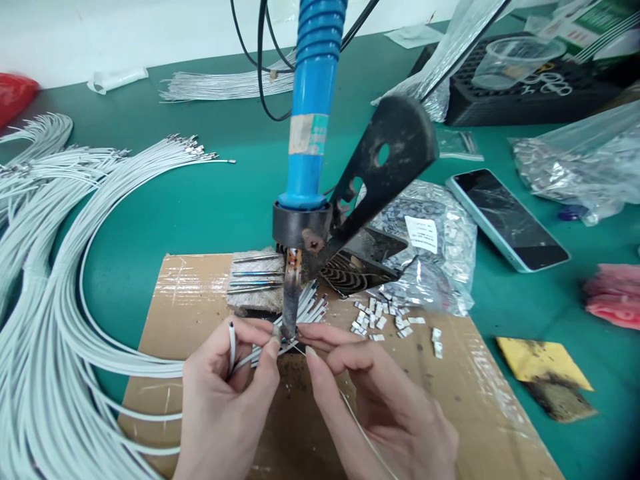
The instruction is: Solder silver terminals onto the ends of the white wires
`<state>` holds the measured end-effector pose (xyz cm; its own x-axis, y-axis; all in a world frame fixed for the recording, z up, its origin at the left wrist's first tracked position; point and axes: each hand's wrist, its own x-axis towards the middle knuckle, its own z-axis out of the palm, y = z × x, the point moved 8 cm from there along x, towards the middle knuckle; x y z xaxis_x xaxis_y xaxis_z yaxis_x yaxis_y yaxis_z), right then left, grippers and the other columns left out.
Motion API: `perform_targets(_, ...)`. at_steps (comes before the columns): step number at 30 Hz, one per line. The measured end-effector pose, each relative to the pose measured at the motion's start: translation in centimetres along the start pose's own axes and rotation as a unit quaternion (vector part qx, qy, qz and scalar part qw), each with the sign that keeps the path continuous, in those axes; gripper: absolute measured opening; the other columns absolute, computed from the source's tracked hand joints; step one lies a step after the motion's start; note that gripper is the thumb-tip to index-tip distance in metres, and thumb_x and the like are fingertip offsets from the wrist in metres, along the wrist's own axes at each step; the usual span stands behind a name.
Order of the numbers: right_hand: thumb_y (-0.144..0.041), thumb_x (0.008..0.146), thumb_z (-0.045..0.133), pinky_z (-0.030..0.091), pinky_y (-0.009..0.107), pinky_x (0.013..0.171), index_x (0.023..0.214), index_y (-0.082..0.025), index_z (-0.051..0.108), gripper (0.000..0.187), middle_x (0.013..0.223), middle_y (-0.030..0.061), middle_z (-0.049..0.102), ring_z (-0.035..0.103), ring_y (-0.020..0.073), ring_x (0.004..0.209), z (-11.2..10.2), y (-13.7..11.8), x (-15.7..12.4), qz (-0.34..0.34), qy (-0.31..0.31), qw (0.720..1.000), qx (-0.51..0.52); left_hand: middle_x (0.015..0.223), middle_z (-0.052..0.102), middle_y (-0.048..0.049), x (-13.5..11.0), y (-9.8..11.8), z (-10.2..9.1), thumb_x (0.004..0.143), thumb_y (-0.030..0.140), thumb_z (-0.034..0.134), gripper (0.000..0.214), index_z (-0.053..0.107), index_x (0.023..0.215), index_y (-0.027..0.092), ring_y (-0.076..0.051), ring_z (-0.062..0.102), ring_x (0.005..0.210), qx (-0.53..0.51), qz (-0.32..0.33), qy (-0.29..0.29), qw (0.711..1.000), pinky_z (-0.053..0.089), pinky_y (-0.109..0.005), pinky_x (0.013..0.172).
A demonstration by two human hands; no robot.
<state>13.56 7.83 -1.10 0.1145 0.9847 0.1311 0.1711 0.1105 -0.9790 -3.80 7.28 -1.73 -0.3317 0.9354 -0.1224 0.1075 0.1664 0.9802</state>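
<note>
A blue-handled soldering iron [306,133] hangs nose-down in a black metal stand [383,160]. My left hand [227,393] is closed just left of the iron's tip, pinching a white cable [245,362] whose end is mostly hidden by the fingers. Another cut cable end pokes up between its fingers. To the right of the tip, my right hand [380,393] pinches a thin strand of solder wire [357,420], which trails down toward the bottom edge. Both sets of fingertips nearly meet at the tip, so the exact contact there is hidden.
Bundles of white cables [75,313] fill the left side. Cardboard [175,287] lies under the hands, with small metal connectors [375,317] scattered on it. A clear bag [440,233], a phone [510,217] and a scorched yellow sponge [547,367] lie to the right.
</note>
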Motion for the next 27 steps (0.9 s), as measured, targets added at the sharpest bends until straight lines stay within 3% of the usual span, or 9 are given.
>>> perform_targets(17, -0.013, 0.091, 0.068, 0.057, 0.019, 0.087, 0.08, -0.026, 0.062, 0.018, 0.108, -0.0008, 0.079, 0.077, 0.0136, 0.099, 0.13, 0.01, -0.06, -0.004, -0.001, 1.0, 0.026, 0.081, 0.078, 0.0042, 0.0, 0.33, -0.25, 0.08, 0.004, 0.074, 0.02, 0.073, 0.074, 0.022, -0.009, 0.076, 0.074, 0.0, 0.015, 0.001, 1.0, 0.057, -0.008, 0.073)
perform_targets(27, -0.013, 0.089, 0.069, 0.06, 0.023, 0.084, 0.078, -0.024, 0.062, 0.017, 0.106, 0.0048, 0.08, 0.078, 0.018, 0.095, 0.08, -0.26, 0.02, -0.019, 0.001, 1.0, 0.009, 0.083, 0.079, 0.0054, -0.05, 0.27, -0.36, 0.084, 0.005, 0.072, 0.02, 0.072, 0.075, 0.023, -0.007, 0.076, 0.074, 0.001, 0.015, 0.002, 1.0, 0.055, -0.007, 0.076)
